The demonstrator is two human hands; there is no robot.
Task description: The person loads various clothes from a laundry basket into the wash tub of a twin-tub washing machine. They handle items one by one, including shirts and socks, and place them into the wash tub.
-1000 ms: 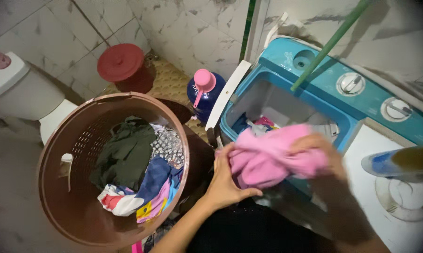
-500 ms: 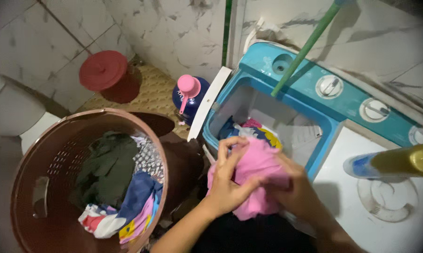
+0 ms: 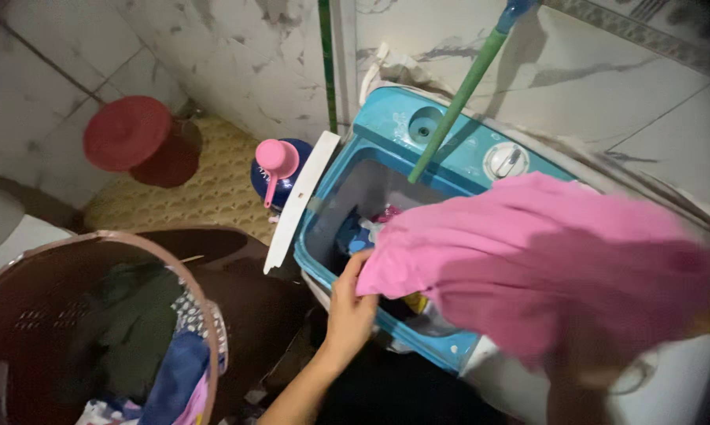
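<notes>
Left hand (image 3: 353, 303): pinches the near corner of the pink cloth (image 3: 544, 252), fingers curled over the hem, thumb beneath; wrist rests at the washer's front rim.
Right hand: hidden behind the spread cloth at lower right; a dark blurred shape there may be its arm, and whether it grips or has let go cannot be told.
Pink cloth: opened out flat and held up above the washer tub (image 3: 355, 205), stretched from the left hand toward the right edge of the view; likely held taut at both ends, since it hangs as a sheet instead of a bundle.
Washer (image 3: 386, 118): blue top-loader against the tiled wall, white lid (image 3: 301, 201) tipped up at its left side so the tub stays open; coloured clothes lie in the tub just below the cloth.
Dial (image 3: 506, 160): white, on the back panel, partly above the cloth's top edge.
Green pole (image 3: 461, 94): leans from the tub up toward the wall.
Basket (image 3: 95, 330): brown, round, on the floor left of the washer, near the left arm; dark green, blue and patterned clothes inside.
Jug (image 3: 280, 169): dark blue with pink cap, between lid and wall.
Red bin (image 3: 134, 138): lidded, well apart, in the corner on a tan mat.
</notes>
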